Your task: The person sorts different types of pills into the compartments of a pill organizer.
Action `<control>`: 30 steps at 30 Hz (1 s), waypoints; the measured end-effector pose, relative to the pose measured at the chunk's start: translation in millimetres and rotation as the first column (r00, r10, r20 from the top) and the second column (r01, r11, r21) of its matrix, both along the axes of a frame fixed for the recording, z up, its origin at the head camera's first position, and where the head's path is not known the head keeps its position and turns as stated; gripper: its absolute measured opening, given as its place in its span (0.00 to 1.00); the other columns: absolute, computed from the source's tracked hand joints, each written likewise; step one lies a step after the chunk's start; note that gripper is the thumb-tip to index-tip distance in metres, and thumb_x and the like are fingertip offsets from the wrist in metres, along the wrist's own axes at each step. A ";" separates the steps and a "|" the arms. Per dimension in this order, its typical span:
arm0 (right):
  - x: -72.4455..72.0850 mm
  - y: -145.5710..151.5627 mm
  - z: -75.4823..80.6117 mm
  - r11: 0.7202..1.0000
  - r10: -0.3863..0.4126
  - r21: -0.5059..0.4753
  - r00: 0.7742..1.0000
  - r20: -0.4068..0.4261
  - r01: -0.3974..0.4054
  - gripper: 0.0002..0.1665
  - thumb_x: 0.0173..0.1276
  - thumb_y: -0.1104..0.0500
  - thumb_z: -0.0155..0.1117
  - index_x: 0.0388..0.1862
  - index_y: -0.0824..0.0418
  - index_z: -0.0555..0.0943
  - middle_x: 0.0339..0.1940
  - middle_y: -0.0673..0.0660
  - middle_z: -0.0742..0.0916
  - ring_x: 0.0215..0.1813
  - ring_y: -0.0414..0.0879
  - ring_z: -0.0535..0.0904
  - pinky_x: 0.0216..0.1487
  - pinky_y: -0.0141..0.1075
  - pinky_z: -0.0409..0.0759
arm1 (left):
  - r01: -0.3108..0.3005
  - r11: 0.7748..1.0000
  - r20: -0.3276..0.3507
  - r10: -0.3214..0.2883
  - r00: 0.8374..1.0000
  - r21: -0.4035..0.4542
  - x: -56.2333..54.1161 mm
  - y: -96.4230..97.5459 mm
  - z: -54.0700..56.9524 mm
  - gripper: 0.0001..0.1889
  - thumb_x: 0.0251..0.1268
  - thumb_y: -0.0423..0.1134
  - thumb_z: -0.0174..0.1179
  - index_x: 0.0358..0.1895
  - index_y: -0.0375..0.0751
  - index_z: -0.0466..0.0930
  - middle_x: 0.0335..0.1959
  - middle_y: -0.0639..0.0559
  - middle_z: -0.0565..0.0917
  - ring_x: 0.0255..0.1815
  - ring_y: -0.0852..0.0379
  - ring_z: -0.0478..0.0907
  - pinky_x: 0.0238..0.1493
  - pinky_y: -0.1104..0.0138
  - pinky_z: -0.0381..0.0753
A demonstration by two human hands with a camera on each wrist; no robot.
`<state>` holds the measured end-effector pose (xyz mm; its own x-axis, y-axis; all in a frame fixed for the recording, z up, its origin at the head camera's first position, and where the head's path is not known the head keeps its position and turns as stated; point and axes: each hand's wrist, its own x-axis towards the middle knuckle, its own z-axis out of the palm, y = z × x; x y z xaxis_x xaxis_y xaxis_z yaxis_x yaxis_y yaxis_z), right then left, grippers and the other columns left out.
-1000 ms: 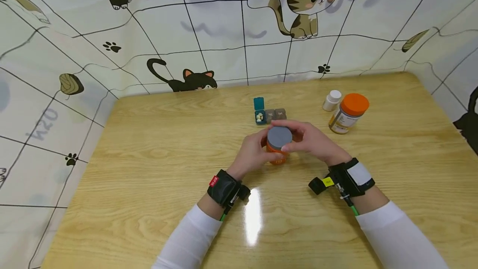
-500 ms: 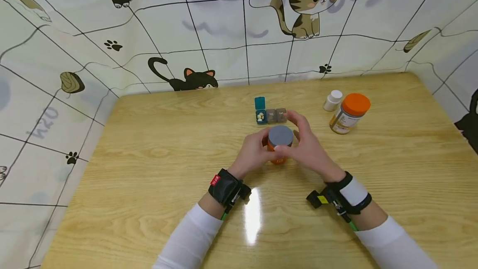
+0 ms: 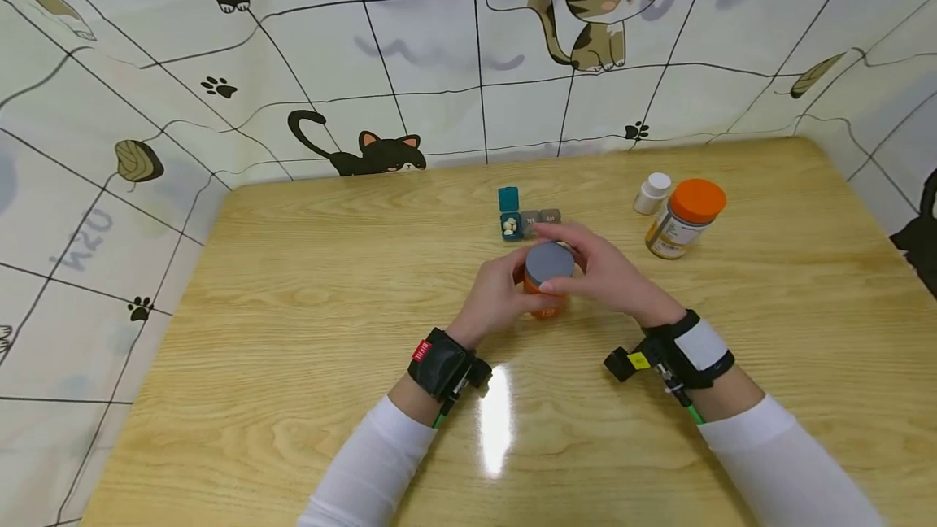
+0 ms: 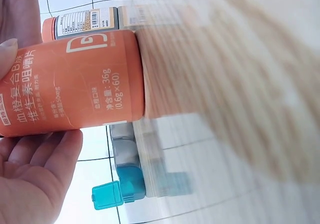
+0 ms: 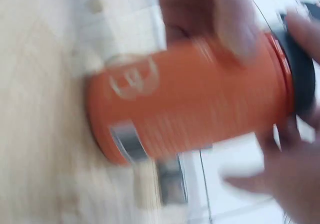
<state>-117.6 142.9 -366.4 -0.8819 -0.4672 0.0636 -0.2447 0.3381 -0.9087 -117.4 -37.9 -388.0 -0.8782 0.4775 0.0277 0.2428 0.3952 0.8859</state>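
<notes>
An orange bottle (image 3: 545,313) with Chinese print and a grey cap (image 3: 549,261) stands upright on the table in the head view. My left hand (image 3: 494,299) grips its body, fingers behind and thumb across the front. The fingers of my right hand (image 3: 603,273) curl round the cap from the right, with the thumb low at its front edge. In the right wrist view the bottle (image 5: 190,99) is blurred. Just behind it sits a small pill organizer; its teal compartment (image 3: 511,226) has the lid up and holds several pale tablets. The right fingers partly cover its grey compartments (image 3: 551,216).
To the right at the back stand a small white bottle (image 3: 652,193) and a larger jar (image 3: 684,218) with an orange lid. The wooden table (image 3: 307,307) meets cat-printed sheets at its back and sides.
The right hand loosened and spread its fingers past the cap half a second ago, wrist lowered. Now it has turned back and holds the cap again. The left hand and bottle stay put.
</notes>
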 end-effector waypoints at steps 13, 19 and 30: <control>11.1 -1.1 -8.3 0.992 -0.054 -0.118 0.998 0.019 0.055 0.43 0.66 0.58 0.58 0.74 0.59 0.47 0.72 0.64 0.57 0.72 0.59 0.51 0.67 0.60 0.55 | -0.008 1.000 0.022 0.008 1.000 -0.015 -0.3 0.3 0.4 0.28 0.50 0.36 0.68 0.58 0.42 0.72 0.51 0.50 0.80 0.54 0.57 0.77 0.55 0.70 0.75; -23.8 25.7 -8.2 0.923 0.371 -0.167 0.916 0.153 -0.346 0.38 0.67 0.62 0.56 0.74 0.56 0.53 0.72 0.50 0.65 0.68 0.45 0.63 0.64 0.36 0.65 | 0.001 0.999 0.034 0.001 0.999 -0.039 -0.1 -0.5 1.9 0.28 0.50 0.36 0.69 0.57 0.41 0.72 0.52 0.50 0.79 0.55 0.56 0.77 0.55 0.71 0.75; -2.3 -0.2 -0.9 0.999 0.038 0.031 0.999 -0.007 -0.038 0.39 0.57 0.61 0.68 0.67 0.64 0.65 0.56 0.63 0.73 0.52 0.45 0.69 0.51 0.31 0.70 | 0.004 1.000 0.005 -0.004 1.000 -0.024 -0.7 -1.0 3.5 0.27 0.52 0.35 0.67 0.58 0.42 0.72 0.52 0.49 0.80 0.55 0.56 0.77 0.56 0.70 0.74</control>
